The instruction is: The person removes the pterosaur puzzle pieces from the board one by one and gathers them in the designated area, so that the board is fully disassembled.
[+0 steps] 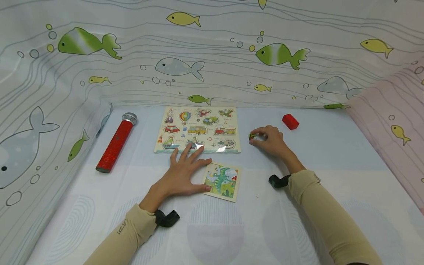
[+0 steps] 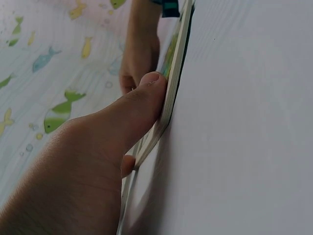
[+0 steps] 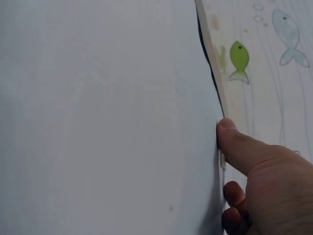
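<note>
A small square jigsaw puzzle [image 1: 222, 182] with a green dinosaur picture lies flat in the middle of the table. My left hand [image 1: 181, 176] is spread over its left side, the thumb [image 2: 149, 85] resting on the puzzle's edge. The other left fingertips reach the lower edge of a larger peg puzzle board [image 1: 197, 130] with vehicle pictures. To the right of that board, my right hand [image 1: 269, 140] pinches a small green-and-yellow piece [image 1: 251, 136] between thumb and fingers, at the table surface. Most of the piece is hidden by the fingers.
A red microphone-shaped thing [image 1: 116, 143] with a silver head lies at the left. Beyond my right hand sits a red block [image 1: 290, 122]. Fish-patterned cloth walls [image 1: 218, 48] stand behind and at both sides of the table.
</note>
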`<state>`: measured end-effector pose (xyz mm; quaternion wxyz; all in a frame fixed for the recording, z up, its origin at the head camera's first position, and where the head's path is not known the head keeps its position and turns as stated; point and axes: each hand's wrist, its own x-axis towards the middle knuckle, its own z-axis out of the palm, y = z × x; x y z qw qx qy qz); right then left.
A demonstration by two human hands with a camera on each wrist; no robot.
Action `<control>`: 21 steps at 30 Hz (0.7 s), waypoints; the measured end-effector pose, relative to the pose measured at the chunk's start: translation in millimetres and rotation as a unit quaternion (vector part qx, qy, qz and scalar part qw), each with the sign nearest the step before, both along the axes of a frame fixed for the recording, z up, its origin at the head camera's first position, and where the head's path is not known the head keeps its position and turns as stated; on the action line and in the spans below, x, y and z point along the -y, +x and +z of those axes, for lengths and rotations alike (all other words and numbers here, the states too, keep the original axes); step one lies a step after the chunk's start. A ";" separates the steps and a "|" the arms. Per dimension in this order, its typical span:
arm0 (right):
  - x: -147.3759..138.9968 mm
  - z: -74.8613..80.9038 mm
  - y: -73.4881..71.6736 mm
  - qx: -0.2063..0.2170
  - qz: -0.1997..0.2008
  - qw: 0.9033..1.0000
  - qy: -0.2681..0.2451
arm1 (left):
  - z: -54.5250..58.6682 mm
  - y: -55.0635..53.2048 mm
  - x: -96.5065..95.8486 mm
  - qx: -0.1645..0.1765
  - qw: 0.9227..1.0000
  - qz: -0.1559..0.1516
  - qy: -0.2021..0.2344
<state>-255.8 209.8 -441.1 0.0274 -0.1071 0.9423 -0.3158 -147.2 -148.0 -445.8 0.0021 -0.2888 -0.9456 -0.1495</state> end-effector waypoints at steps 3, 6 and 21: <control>2.5 -1.1 -0.6 -0.004 -0.007 1.000 0.000 | 0.4 -0.3 -0.3 -0.003 1.000 -0.001 -0.001; 5.3 -0.5 0.0 -0.005 -0.012 1.000 -0.001 | 0.5 -0.4 -0.3 -0.006 1.000 -0.002 -0.002; 12.0 2.1 0.7 0.000 -0.007 1.000 -0.013 | 0.2 -0.6 -0.2 0.004 1.000 -0.002 0.000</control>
